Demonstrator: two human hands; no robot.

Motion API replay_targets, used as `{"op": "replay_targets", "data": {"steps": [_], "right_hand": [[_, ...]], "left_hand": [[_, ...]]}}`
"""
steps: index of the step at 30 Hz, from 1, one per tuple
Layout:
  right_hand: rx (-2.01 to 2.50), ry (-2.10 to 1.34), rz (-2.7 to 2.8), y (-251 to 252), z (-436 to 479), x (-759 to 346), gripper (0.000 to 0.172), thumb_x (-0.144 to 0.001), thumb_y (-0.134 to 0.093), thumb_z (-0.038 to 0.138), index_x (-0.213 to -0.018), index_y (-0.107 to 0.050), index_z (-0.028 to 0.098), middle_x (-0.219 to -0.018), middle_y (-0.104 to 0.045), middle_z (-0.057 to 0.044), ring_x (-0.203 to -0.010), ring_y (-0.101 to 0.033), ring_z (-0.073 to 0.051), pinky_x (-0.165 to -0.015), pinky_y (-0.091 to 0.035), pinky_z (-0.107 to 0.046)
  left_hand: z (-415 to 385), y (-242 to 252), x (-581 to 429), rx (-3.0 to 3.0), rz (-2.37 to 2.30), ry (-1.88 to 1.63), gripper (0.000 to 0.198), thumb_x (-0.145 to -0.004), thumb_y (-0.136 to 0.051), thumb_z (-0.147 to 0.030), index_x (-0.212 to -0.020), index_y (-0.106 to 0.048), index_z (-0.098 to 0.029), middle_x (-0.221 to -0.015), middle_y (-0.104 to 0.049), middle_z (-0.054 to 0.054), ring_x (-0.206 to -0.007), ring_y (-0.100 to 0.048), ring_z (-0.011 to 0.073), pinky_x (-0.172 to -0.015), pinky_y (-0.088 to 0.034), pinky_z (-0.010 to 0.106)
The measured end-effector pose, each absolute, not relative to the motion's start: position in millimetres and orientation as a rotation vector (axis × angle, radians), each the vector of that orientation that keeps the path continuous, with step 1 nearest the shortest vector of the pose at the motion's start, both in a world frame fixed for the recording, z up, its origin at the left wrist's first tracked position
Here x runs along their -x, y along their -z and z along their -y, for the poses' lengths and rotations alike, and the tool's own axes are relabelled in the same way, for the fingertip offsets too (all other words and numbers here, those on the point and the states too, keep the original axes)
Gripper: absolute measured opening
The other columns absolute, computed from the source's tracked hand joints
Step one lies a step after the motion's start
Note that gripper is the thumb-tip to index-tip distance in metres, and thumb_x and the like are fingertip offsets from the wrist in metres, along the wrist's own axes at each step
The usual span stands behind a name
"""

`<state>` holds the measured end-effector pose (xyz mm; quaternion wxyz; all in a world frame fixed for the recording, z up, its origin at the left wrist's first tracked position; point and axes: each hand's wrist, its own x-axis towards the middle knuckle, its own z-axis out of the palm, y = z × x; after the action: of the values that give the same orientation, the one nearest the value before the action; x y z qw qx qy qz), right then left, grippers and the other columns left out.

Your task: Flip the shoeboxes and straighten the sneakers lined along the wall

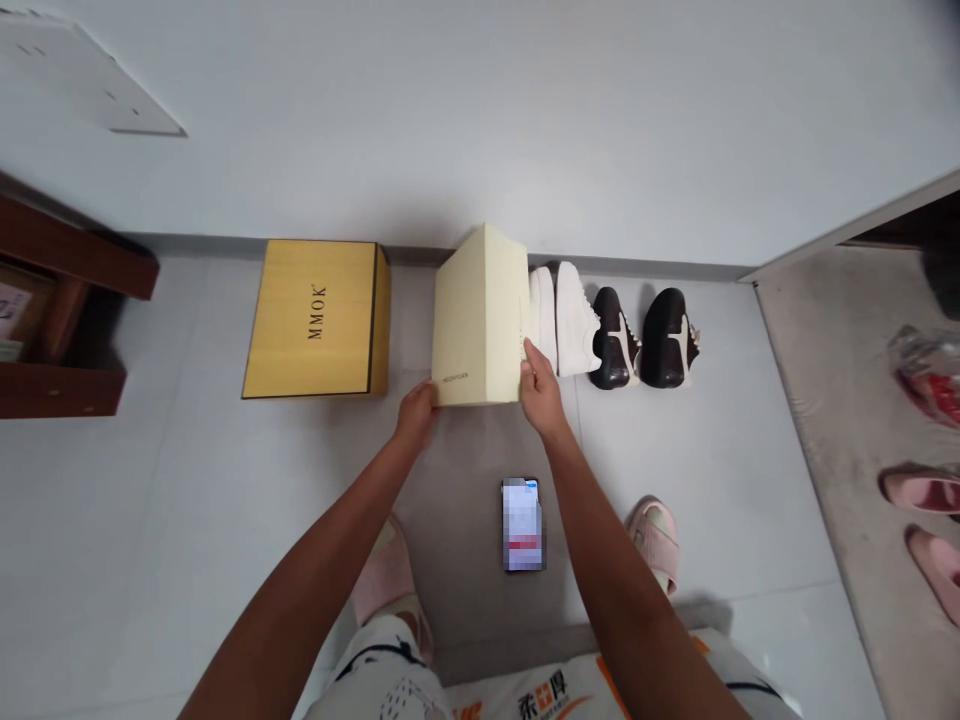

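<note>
Head view: what's the biggest thing beyond the hands?

"The wall (480, 120). Boxes and shoes line its foot, probably to leave the floor (225, 480) nearer the arms for standing."

"And the yellow box (285, 320)?"

"Left of the left hand (416, 412), apart from it, lettering up; perhaps set there to give that arm room."

"The cream box (461, 310)?"

"Between the hands, at an angle. The left hand's fingers curl on its near left corner; the right hand (540, 388) grips its near right edge, thumb on the side. Both are only partly closed, the box filling the space between. Holding from two sides likely suits smooth card without a handle. I can't tell whether its base touches the floor."

"Shoes?"

"White shoes (576, 320) just beyond the right hand, one partly hidden by the cream box; dark shoes (660, 340) farther right. They're side by side, likely to keep pairs together."

"Smallest?"

"The phone (523, 525), nearer than both hands, between the forearms, screen up and lit, seemingly for glancing at hands-free."
</note>
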<state>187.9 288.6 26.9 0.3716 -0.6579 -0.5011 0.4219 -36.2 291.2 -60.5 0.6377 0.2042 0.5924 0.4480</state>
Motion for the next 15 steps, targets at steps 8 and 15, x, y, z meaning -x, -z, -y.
{"op": "replay_targets", "data": {"steps": [8, 15], "right_hand": [[1.760, -1.200, 1.148, -36.2, -289.5, -180.0, 0.088, -0.096, -0.035, 0.083, -0.163, -0.042, 0.027, -0.174, -0.031, -0.004, -0.162, -0.025, -0.028, -0.135, -0.019, -0.047], [1.613, -1.375, 1.180, -26.0, -298.8, -168.2, 0.092, -0.092, -0.048, 0.082, -0.167, -0.033, 0.031, -0.169, -0.042, -0.001, -0.156, -0.040, -0.029, -0.130, -0.030, -0.048]], "left_hand": [[-276.3, 22.7, 49.0, -0.355, -1.420, -1.144, 0.041, -0.088, -0.070, -0.032, -0.128, -0.070, -0.025, -0.132, -0.072, 0.010, -0.126, -0.065, 0.0233, -0.106, -0.053, 0.040], [-270.3, 17.9, 52.5, -0.467, -1.490, -1.203, 0.042, -0.093, -0.067, -0.031, -0.135, -0.070, -0.030, -0.139, -0.070, 0.006, -0.135, -0.061, 0.0188, -0.116, -0.047, 0.038]]}}
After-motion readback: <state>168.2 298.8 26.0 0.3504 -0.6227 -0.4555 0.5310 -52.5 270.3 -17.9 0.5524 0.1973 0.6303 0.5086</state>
